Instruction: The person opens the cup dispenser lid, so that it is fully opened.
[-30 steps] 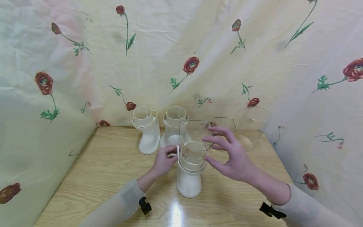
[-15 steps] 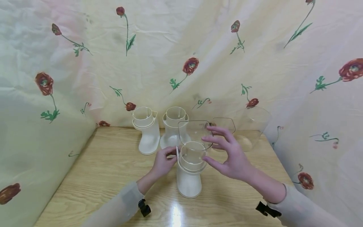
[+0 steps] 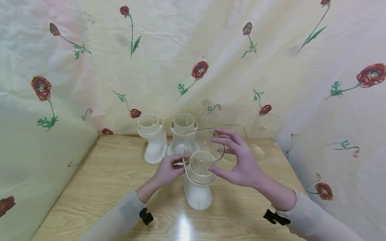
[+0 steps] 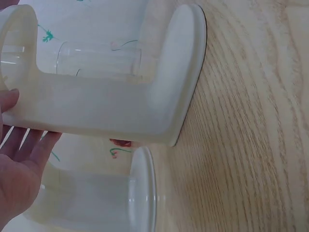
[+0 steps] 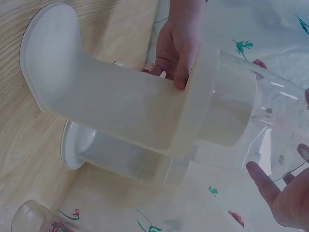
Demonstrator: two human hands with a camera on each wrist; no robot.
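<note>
A white boot-shaped plastic base (image 3: 198, 196) stands upright in the middle of the table, its round neck at the top. My left hand (image 3: 169, 170) pinches the base's upper left edge, thumb on one side and fingers on the other in the left wrist view. Over the neck is a clear open-topped plastic cylinder (image 3: 200, 140), gripped from the right by my right hand (image 3: 241, 160) with its fingers curved round the wall. In the right wrist view the cylinder's lower end appears to surround the neck, near the collar; whether it is seated cannot be told.
Two more white boot-shaped bases (image 3: 155, 152) stand behind, at the back edge. Further clear containers (image 3: 262, 134) stand at the back right, hard to make out. A flowered cloth (image 3: 169, 60) hangs behind and along the sides of the wooden table (image 3: 114, 180).
The view has shifted slightly right. My right hand and the cylinder have moved a little left, and the cylinder tilts slightly. The base's top leans a bit left with my left hand.
</note>
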